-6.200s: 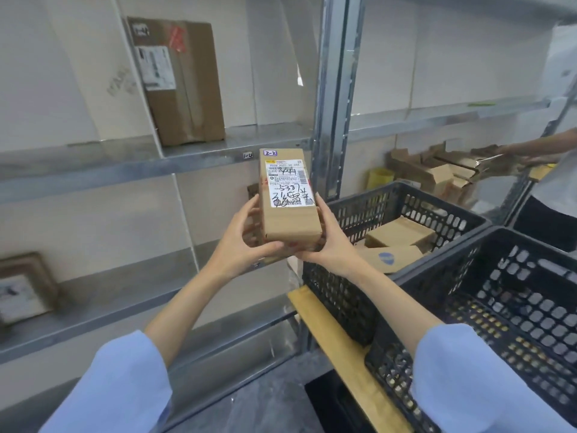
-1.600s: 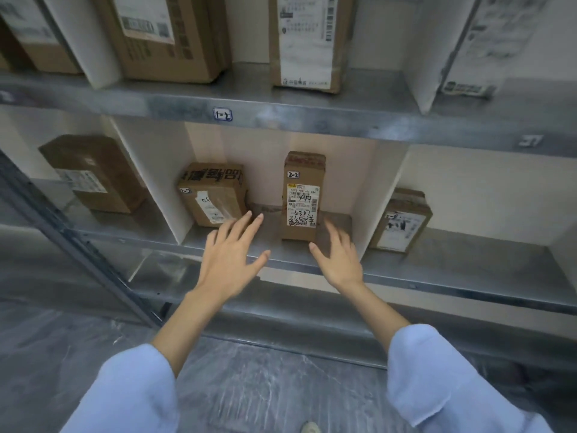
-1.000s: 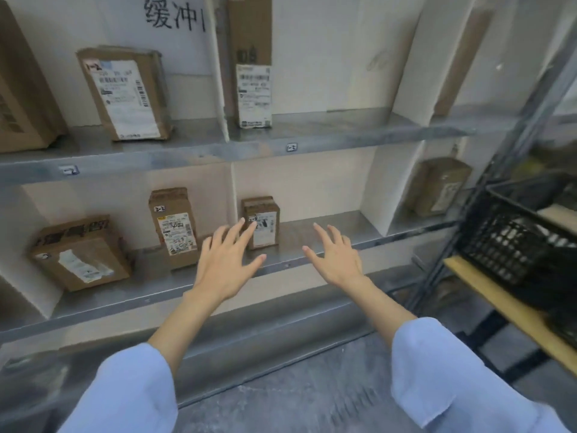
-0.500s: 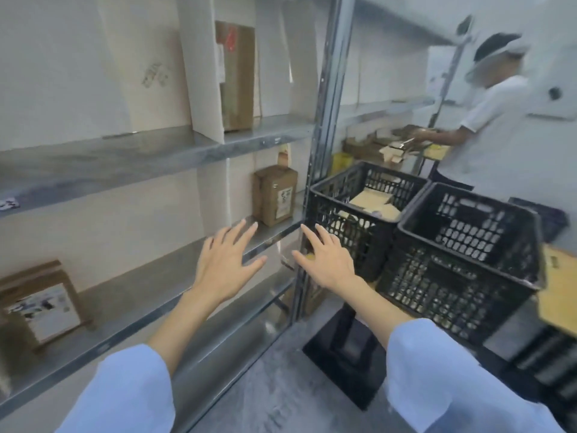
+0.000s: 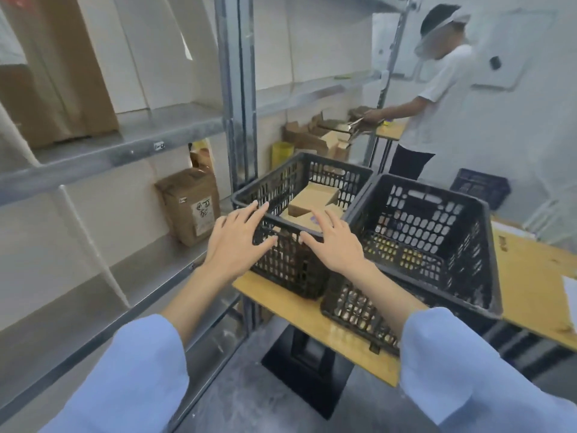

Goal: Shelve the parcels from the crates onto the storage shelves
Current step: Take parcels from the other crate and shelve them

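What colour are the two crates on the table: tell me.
The farther crate and nearer crate are both black; head view.

Both hands outstretched, left hand [image 5: 238,242], right hand [image 5: 334,245], fingers spread (palms down)

Soft, even indoor light; slight blur, edges bowed by wide-angle.

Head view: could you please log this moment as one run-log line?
left hand: open, empty | right hand: open, empty | both above near rim of black plastic lattice crate | brown cardboard parcels inside crate
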